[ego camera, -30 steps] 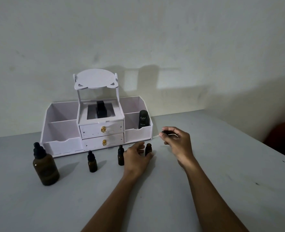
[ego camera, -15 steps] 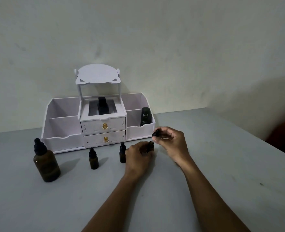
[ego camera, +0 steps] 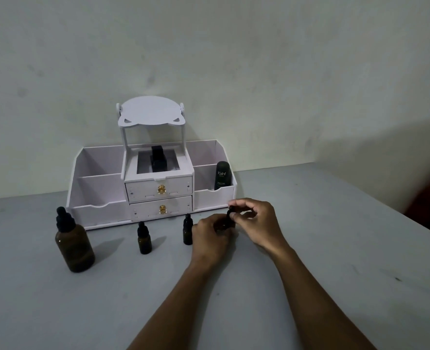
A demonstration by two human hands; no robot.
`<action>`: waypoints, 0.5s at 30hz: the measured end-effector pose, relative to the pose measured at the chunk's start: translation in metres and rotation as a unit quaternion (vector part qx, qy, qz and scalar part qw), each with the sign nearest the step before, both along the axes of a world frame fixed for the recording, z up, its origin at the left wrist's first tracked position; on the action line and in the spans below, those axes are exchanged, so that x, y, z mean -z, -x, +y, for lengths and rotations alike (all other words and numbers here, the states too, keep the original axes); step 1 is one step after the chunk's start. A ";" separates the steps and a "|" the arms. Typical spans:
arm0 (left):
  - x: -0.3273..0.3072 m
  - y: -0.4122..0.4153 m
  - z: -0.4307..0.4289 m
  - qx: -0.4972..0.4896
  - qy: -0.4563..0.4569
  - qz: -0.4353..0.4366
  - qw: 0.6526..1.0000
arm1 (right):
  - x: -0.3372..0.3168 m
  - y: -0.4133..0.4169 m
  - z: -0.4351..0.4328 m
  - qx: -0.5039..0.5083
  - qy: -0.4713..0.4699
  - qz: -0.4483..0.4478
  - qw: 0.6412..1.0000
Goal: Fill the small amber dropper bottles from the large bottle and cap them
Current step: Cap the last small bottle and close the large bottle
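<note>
The large amber bottle (ego camera: 74, 246) with a black dropper cap stands at the left of the table. Two small capped amber dropper bottles (ego camera: 144, 238) (ego camera: 187, 230) stand in front of the organiser. My left hand (ego camera: 210, 234) grips a third small bottle (ego camera: 230, 223), mostly hidden by the fingers. My right hand (ego camera: 255, 221) pinches the black dropper cap (ego camera: 230, 212) right on top of that bottle's neck.
A white desk organiser (ego camera: 153, 188) with two gold-knobbed drawers stands against the wall. A dark Kahf tube (ego camera: 221, 176) sits in its right compartment and a black object (ego camera: 158, 159) in the middle. The grey table's right edge (ego camera: 410, 218) runs diagonally.
My right hand has brought the dropper cap from the right down onto the small bottle. My left hand has closed round that bottle. The other bottles have stayed put.
</note>
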State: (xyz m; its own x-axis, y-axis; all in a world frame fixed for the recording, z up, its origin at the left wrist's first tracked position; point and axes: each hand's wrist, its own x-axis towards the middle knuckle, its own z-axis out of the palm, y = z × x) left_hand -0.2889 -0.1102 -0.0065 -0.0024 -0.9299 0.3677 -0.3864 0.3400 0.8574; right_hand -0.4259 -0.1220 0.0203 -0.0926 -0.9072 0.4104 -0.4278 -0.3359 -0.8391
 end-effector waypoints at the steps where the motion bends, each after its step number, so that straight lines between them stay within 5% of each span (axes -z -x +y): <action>1: -0.001 0.000 -0.001 0.000 -0.001 0.002 1.000 | 0.000 -0.001 -0.001 0.011 0.005 0.000 1.000; 15: 0.002 -0.001 -0.003 -0.007 0.003 -0.013 1.000 | 0.002 -0.002 -0.003 0.005 0.008 -0.059 0.998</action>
